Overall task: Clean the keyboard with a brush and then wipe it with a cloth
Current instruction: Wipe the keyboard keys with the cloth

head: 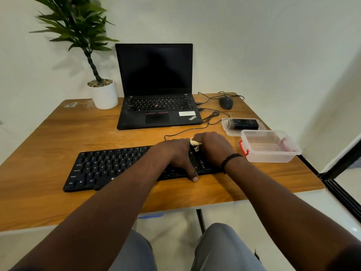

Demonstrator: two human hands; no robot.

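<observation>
Black keyboard [109,169]: your left hand [175,153] rests flat, bracing it; right hand [213,147] grips the brush [195,144]. Sweep short strokes between rows, light pressure.

table [58,132]: wood-grain top, warm brown, smooth with a soft sheen
keyboard [101,167]: black plastic, matt keys
laptop [156,114]: black matt casing, screen dark and faintly glossy
tub [271,147]: clear plastic, glossy, with a red clip
lid [226,128]: clear plastic
pot [105,96]: white, smooth, gravel on top
mouse [226,102]: dark plastic, slight shine
</observation>
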